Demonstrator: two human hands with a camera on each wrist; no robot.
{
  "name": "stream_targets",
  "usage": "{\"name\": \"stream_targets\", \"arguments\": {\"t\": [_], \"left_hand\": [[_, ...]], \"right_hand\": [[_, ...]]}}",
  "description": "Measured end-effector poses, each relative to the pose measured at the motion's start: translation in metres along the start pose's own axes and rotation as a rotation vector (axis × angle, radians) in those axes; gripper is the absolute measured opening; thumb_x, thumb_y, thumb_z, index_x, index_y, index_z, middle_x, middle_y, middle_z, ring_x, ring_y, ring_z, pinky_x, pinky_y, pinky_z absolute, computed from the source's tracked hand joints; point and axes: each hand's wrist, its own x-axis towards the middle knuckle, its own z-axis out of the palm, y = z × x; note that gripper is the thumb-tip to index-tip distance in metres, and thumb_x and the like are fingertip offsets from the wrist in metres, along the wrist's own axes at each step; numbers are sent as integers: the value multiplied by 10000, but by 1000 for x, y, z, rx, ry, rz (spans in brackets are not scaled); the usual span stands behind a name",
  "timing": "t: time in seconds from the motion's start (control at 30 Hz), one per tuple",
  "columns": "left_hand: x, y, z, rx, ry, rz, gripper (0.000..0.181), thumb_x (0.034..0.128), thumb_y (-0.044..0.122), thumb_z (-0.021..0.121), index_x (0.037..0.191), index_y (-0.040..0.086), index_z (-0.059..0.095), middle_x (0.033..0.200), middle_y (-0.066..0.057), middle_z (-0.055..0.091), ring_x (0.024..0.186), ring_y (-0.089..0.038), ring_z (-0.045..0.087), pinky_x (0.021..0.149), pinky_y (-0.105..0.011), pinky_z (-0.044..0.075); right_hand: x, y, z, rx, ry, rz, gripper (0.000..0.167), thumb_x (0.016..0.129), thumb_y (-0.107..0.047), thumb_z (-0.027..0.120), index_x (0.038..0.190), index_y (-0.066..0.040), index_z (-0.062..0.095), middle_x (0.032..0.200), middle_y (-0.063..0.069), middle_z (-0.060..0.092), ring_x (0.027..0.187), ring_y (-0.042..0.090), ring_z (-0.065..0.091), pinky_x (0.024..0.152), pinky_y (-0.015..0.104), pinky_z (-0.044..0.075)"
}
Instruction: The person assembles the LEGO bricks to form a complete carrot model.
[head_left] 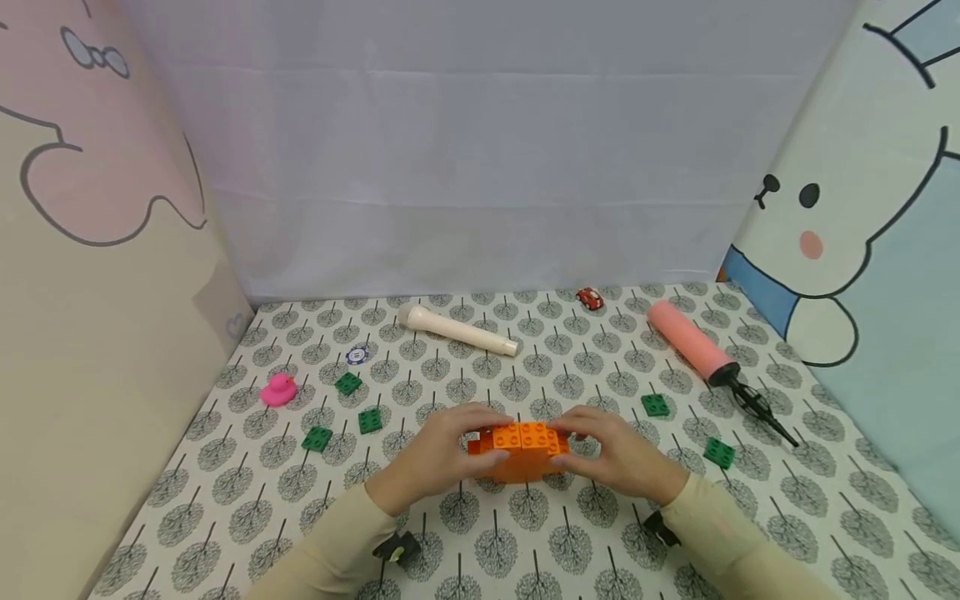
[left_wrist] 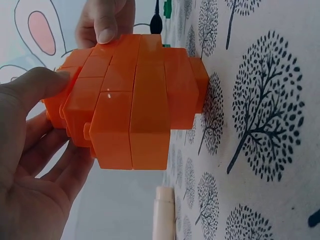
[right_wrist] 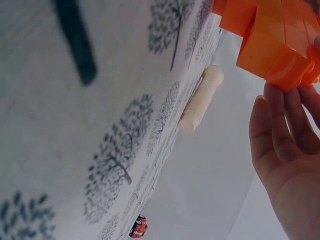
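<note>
Together, a person's two hands steady a stepped structure of orange toy bricks point(head_left: 528, 465) at the near middle of a tabletop point(head_left: 480, 577) spread with tree-print cloth. The left hand point(head_left: 442, 450) grips one end, thumb on the near face and fingers curled round the far side. The right hand point(head_left: 618, 454) pinches the opposite end between thumb and fingers. Studs show along the structure's top; whether its base meets the cloth cannot be told.

Green toy bricks lie on both flanks: three at left point(head_left: 348, 383) point(head_left: 370, 420) point(head_left: 317, 438), near a pink toy duck point(head_left: 279, 389) and a blue-and-white chip point(head_left: 357, 355), and two at right point(head_left: 655, 405) point(head_left: 719, 452). Behind the hands, a cream microphone-shaped stick point(head_left: 461, 332) rests at a slant, with a small red toy car point(head_left: 590, 298) near the back edge. At far right lies a pink cylinder point(head_left: 688, 340) with a slender black end. A pale backdrop point(head_left: 480, 150) rises behind, with a cartoon rabbit point(head_left: 832, 225) on the panel at right.
</note>
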Motion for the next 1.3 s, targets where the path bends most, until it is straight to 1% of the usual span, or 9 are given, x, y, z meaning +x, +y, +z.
{"name": "stream_targets", "arguments": {"t": [0.13,0.3,0.6,0.73,0.83,0.9,1.07,1.2,1.3], "left_hand": [[0,0,-1,16,-12,-3,433,879,294,758,1280,156,672,1298,47,653,1160,-110,607,1015,-353,503],[0,1,-1,32,-20,-8,435,877,295,761,1281,163,672,1291,47,656,1130,-91,615,997,-330,512],[0,2,-3,41,-51,-22,440,878,309,754,1283,161,670,1295,25,658,1147,-124,615,1019,-366,501],[-1,1,-1,58,-35,13,440,885,302,750,1289,151,664,1304,3,654,1158,-134,616,1016,-357,506],[-2,0,0,70,-9,45,453,887,296,751,1299,135,655,1311,-11,649,1180,-143,610,1019,-344,505],[-3,0,0,79,3,52,475,889,302,748,1317,128,639,1325,-16,642,1203,-150,599,1033,-350,495],[-12,-6,-8,108,-4,11,537,884,389,735,1358,170,610,1329,27,634,1199,-119,586,1041,-372,489],[-24,-20,-22,133,-29,-52,580,865,508,712,1352,206,620,1319,70,622,1193,-100,575,1029,-379,498],[-33,-34,-36,167,-22,-103,599,861,522,711,1337,167,630,1334,24,621,1232,-172,570,1054,-432,478]], "right_hand": [[1,0,-1,13,-1,-9,421,922,-368,708,1277,-146,662,1158,-67,655,960,63,596,822,364,570],[1,-1,0,9,2,-21,416,919,-349,718,1272,-135,666,1162,-55,658,962,63,596,822,360,570],[-1,-1,2,11,-2,3,433,924,-373,706,1278,-129,662,1179,-47,653,977,71,597,836,350,568],[-1,-1,1,11,-2,-8,433,922,-371,708,1278,-128,662,1179,-50,651,982,74,601,838,353,572],[1,-2,-1,10,-8,4,450,915,-395,709,1286,-145,660,1191,-72,643,1013,73,604,875,365,569],[3,-3,-3,8,-13,22,463,911,-417,706,1294,-160,657,1199,-85,637,1038,72,602,903,380,562],[3,-4,-4,-8,-19,47,474,916,-439,693,1307,-175,652,1214,-81,637,1069,92,600,929,404,551],[0,-3,-2,-10,-14,49,472,920,-434,690,1308,-168,649,1217,-77,638,1078,107,605,937,403,547],[0,-3,0,-4,-15,58,479,920,-447,683,1308,-168,649,1215,-81,636,1077,107,606,944,403,544]]}}
